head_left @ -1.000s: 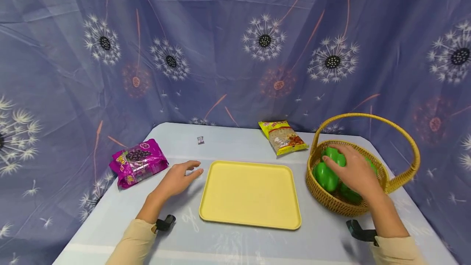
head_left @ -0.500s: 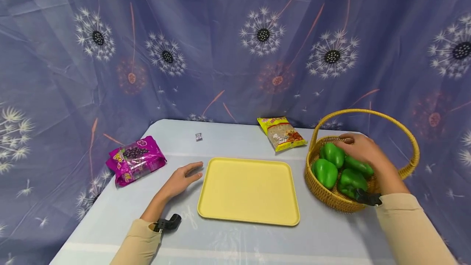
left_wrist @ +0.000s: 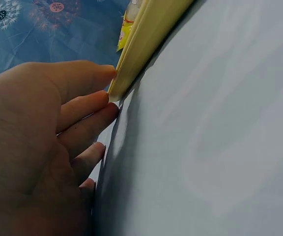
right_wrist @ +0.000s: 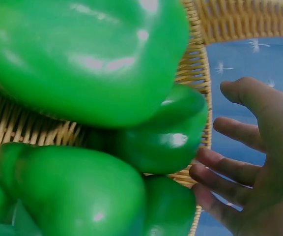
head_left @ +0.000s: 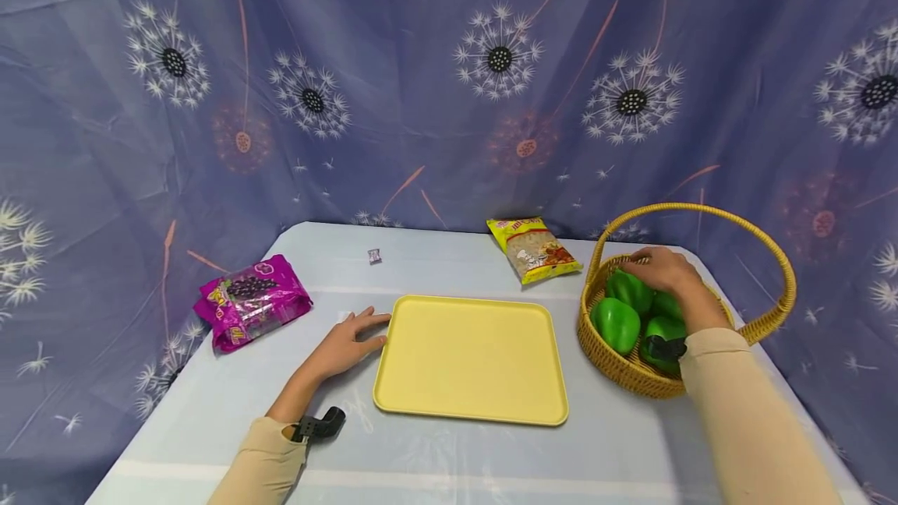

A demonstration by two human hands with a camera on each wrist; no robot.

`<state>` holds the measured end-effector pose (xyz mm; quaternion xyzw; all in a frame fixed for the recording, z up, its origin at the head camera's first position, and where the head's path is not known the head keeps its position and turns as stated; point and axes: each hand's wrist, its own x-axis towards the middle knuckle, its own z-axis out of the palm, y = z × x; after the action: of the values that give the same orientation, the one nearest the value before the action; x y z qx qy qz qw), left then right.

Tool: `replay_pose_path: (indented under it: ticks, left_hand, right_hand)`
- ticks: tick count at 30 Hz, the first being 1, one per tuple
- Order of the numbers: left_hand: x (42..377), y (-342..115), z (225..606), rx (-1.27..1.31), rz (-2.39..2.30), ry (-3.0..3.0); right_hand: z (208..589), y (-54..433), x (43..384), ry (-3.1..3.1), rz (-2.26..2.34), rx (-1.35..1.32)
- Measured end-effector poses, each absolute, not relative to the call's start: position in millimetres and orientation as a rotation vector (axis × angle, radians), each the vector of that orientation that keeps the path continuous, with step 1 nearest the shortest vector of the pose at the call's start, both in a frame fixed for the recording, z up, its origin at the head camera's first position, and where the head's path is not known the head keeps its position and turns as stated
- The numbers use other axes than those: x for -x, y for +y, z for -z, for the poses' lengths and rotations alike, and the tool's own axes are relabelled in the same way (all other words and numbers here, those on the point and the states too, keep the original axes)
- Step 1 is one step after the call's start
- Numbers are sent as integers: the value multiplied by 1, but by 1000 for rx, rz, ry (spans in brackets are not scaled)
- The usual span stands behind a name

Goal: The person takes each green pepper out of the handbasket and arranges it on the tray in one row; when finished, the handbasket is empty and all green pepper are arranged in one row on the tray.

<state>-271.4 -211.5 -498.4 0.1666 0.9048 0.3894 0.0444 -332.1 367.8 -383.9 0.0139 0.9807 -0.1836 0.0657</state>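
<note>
My left hand lies at the left edge of the yellow tray, fingers loosely extended. In the left wrist view its fingertips meet the tray's rim. My right hand reaches over the wicker basket near its far side. Several green bell peppers lie inside the basket. In the right wrist view the right hand has its fingers spread and slightly bent beside a bell pepper; it grips nothing, and whether the fingertips touch that pepper is unclear.
The basket's tall arched handle rises over its right side. A yellow food bag lies at the back of the table. A purple grape-print bag lies at the left edge, and a tiny wrapped packet sits behind the tray.
My right hand has shifted from above the peppers toward the basket's far side. My left hand has come up to the tray's left edge. The peppers show no clear movement.
</note>
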Motion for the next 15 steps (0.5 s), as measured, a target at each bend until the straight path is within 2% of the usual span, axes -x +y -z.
replay_pose_path:
  ticks: [15]
  left_hand:
    - [271, -208, 499, -537, -1200, 2799]
  right_hand:
    - [402, 365, 334, 2956, 556, -10]
